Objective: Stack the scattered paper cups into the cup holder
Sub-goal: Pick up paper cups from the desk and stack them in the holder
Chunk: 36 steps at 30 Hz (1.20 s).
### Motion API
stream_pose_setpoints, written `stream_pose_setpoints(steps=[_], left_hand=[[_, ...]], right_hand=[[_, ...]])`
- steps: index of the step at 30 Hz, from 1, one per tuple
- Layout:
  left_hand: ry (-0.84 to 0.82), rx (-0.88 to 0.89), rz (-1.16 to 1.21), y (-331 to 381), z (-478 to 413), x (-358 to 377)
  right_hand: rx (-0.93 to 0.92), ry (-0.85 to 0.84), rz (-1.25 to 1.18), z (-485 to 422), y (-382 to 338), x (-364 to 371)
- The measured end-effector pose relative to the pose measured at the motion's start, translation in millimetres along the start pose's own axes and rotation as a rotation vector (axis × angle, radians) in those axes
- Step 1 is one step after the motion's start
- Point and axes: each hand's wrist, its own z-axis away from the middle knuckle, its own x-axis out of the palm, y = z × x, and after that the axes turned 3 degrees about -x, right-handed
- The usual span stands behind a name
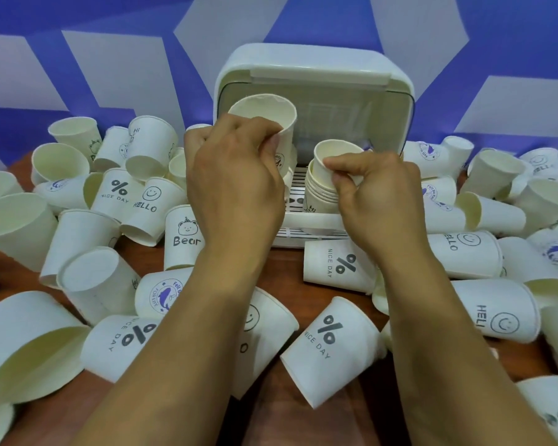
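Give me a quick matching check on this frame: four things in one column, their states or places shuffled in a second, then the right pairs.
1 left hand
2 right hand
3 Bear cup
4 cup holder

A lid up, front open
B pinches the top cup of the nested stack
C on the table, left of the left forearm
D grips a single cup raised before the holder

Pairs: 1-D, 2-B, 3-C, 4-A
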Motion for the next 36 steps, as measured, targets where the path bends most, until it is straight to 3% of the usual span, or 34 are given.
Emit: stream_pose_setpoints(steps=[9,17,23,29,31,34,36], left_hand=[[0.034,-0.047,-0.001,0.3,-2.0,-3.7],[-0.073,0.038,-0.082,15.2,-11.6,2.1],[-0.201,0.251,-0.107,26.4,-16.2,-1.8],[-0.232,0.365,-0.094,31.7,-14.5,-3.8],[-0.179,0.345,-0.001,29.0,-14.4,-3.9],[-0.068,0.164,0.118,21.6,-21.0,-2.7],[-0.141,0.01,0.023,11.9,-29.8,3.7]], right_hand=[[0.006,-0.088,0.069,0.0,6.8,17.9],[0.008,-0.05,0.131,-2.0,2.1,7.4],[-0.12,0.065,-0.24,-3.2,-5.8,-6.0],[-0.143,0.143,-0.302,-4.3,-5.2,-2.3],[-0.129,0.149,-0.295,-5.6,-3.2,-3.1],[-0.085,0.19,-0.269,-7.0,-1.6,-6.3],[-0.056,0.24,-0.263,-7.4,-1.5,-9.8]])
